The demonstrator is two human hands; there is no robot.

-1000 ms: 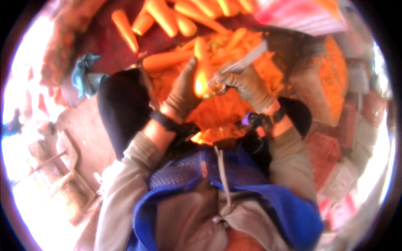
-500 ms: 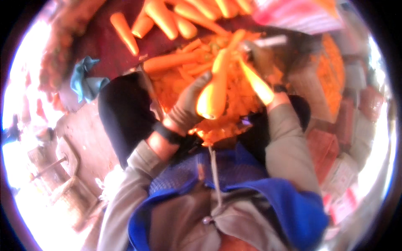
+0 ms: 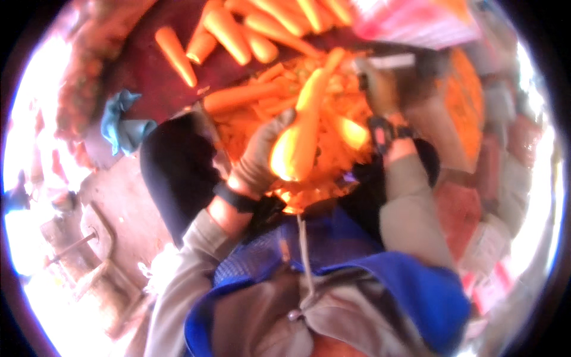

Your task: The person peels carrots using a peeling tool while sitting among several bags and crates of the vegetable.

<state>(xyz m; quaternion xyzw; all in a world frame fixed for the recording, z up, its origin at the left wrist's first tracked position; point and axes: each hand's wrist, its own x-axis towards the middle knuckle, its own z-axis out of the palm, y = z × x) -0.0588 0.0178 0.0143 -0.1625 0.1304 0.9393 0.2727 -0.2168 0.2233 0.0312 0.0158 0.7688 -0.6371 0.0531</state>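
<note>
My left hand (image 3: 263,146), in a grey-brown glove, is closed round a large peeled-looking carrot (image 3: 301,128). Its thick end points toward me and its thin end points away. To the right, my right hand (image 3: 380,95), gloved and blurred, has its fingers curled. A pale flat strip (image 3: 392,61) sticks out beside its fingertips; I cannot make out what it is. Under both hands, orange carrots and peelings (image 3: 262,98) fill a container between my knees. A bright carrot end (image 3: 353,133) lies just left of my right wrist.
Several whole carrots (image 3: 226,35) lie on a dark red surface beyond the container. A pink and white package (image 3: 416,24) is at the far right, above a box of orange pieces (image 3: 461,107). A blue cloth (image 3: 125,125) lies left of my knee.
My right hand has moved away from me and slightly left. The carrot beside it now shows only its bright end. My left hand still grips its carrot, shifted slightly toward me.
</note>
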